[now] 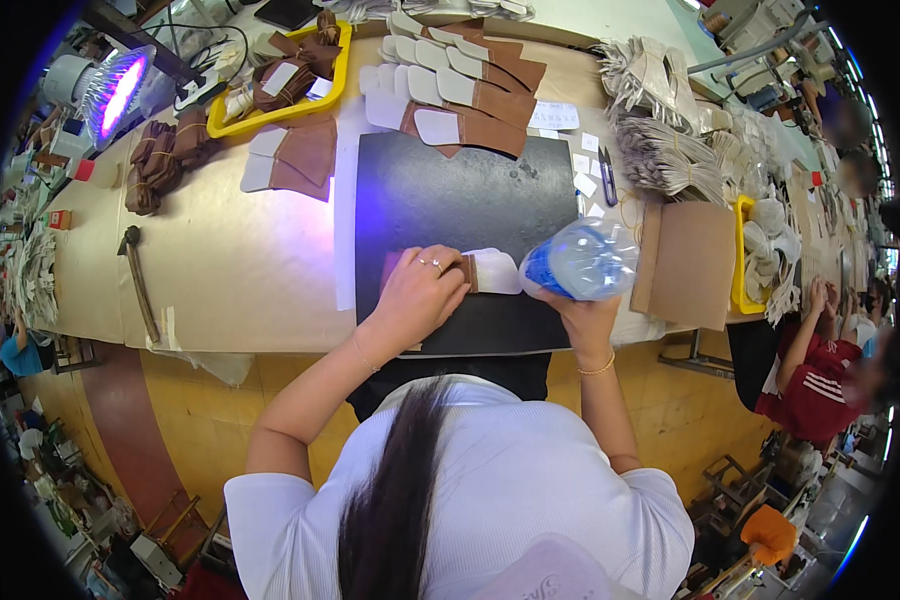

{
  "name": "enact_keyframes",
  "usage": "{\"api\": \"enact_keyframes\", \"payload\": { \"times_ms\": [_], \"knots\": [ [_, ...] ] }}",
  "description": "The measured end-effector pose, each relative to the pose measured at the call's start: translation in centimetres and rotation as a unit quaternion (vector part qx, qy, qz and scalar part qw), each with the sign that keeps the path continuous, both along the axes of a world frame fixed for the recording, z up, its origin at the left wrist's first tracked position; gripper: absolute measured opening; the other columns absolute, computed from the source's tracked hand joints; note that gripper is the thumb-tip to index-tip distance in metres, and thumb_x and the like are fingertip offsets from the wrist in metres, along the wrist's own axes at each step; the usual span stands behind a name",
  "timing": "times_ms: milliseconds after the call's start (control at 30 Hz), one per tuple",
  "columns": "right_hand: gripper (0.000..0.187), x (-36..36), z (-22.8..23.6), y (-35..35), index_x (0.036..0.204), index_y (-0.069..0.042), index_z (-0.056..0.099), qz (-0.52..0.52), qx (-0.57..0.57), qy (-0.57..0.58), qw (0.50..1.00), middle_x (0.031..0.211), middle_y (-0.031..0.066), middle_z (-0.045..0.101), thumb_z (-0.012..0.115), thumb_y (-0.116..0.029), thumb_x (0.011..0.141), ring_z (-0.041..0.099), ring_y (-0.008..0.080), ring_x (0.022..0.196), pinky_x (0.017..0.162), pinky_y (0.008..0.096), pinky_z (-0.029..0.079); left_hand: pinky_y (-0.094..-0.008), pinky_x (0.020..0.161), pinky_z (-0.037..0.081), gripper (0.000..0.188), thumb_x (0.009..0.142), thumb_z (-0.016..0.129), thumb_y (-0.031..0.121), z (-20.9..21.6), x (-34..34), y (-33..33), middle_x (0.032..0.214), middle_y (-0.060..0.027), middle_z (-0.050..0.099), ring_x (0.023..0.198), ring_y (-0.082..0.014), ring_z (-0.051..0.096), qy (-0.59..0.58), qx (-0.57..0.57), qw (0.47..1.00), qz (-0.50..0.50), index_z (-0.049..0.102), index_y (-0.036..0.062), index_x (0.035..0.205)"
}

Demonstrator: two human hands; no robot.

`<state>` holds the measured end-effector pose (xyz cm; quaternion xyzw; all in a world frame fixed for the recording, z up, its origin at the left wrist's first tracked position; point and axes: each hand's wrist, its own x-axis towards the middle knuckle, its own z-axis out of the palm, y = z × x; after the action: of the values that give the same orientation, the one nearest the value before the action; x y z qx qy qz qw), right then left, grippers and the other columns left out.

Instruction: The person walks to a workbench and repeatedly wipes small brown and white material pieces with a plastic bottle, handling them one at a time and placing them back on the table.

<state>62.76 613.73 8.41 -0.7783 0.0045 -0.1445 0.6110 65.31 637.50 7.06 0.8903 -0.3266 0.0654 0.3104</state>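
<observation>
My left hand [425,290] lies over a brown-and-white shoe-upper piece [495,271] on the black mat [460,190], close to the table's front edge. Its fingers are bent and closed on the brown part; the white end sticks out to the right. To the right of this piece, my right hand [582,315] grips a clear plastic bottle [588,262] with a blue label, which leans over the mat's right side. My right fingers are partly hidden behind the bottle. Fanned brown-and-white pieces [495,95] lie beyond the mat, and a smaller group [295,155] lies left of it.
A yellow tray [220,125] of brown bundles stands at the far left, near a glowing lamp [115,95]. A hammer [140,285] rests on the left. Pale strap bundles [670,160], a pen-like tool [607,178] and brown board [685,262] lie right. Another person [815,370] sits at the right.
</observation>
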Motion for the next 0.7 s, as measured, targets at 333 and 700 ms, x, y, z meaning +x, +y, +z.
{"api": "enact_keyframes", "payload": {
  "times_ms": [333, 700],
  "knots": [
    [0.056, -1.2, -1.9, 1.7, 0.13, 0.002, 0.053, 0.136, 0.089, -0.002, 0.987, 0.137, 0.0181, 0.053, 0.074, -0.014, 0.08, 0.055, 0.0244, 0.123, 0.104, 0.0349, 0.044, -0.0402, 0.091, 0.039, 0.037, 0.083, 0.067, 0.015, 1.5, -0.1, -1.3, 0.108, -0.0091, 0.056, 0.104, -0.0269, 0.054, 0.071, 0.137, 0.987, 0.041, 0.06, 0.0052, 0.118],
    [0.074, -0.7, 1.9, -0.3, 0.134, -0.005, 0.047, 0.078, 0.096, -0.051, 0.991, 0.142, 0.0141, 0.045, 0.084, -0.015, 0.071, 0.048, 0.0203, 0.129, 0.101, 0.0325, 0.048, -0.0409, 0.089, 0.039, 0.032, 0.083, 0.066, 0.016, 1.7, -0.3, -2.0, 0.101, -0.0093, 0.059, 0.099, -0.0267, 0.056, 0.03, 0.178, 0.981, 0.072, 0.063, 0.0045, 0.112]
  ]
}}
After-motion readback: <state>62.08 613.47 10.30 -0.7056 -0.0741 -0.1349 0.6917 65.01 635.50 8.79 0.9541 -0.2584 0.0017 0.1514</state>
